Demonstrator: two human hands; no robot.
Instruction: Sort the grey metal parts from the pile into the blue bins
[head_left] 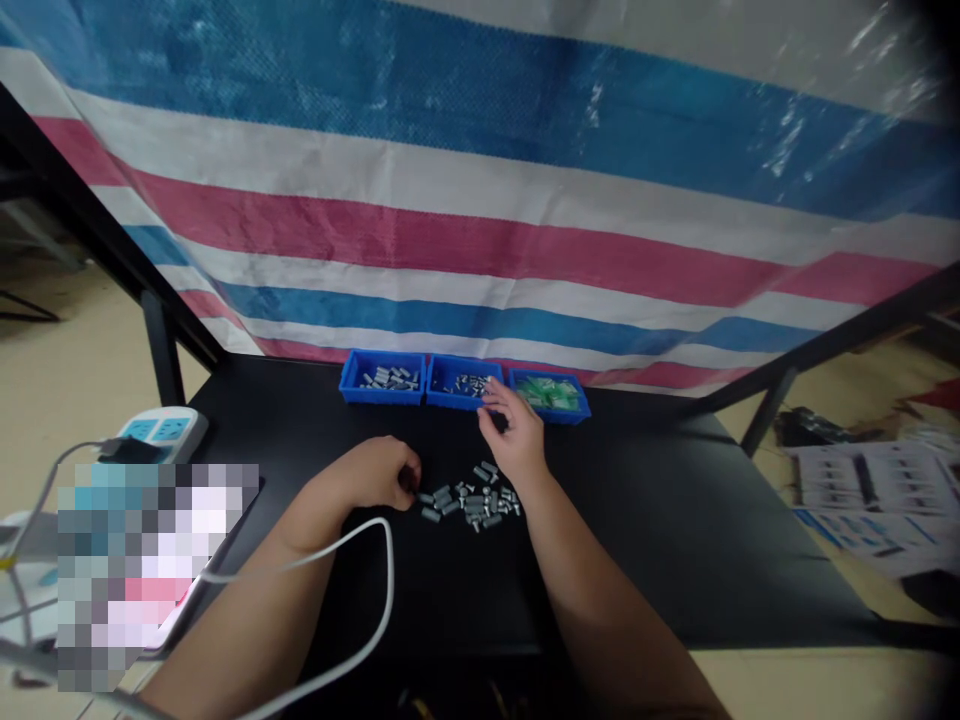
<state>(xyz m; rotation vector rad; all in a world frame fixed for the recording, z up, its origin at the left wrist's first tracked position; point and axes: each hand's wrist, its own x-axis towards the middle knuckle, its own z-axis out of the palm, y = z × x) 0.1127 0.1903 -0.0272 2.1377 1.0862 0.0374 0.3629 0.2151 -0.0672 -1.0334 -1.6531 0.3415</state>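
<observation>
My left hand is low over the black table, its fingers curled in a pinch at the left side of a loose pile of small metal cylinders and screws. What those fingers hold, if anything, is hidden. My right hand reaches to the front rim of the middle blue bin, which contains small screws. Its thumb and fingers are apart, and I see nothing between them. To the left, another blue bin contains metal cylinders. The right bin has green-tinted small packets.
A white cable loops over my left forearm from a tablet-like device with a pixelated screen. Behind it is a power strip. A striped plastic sheet hangs behind the black table, between dark frame bars.
</observation>
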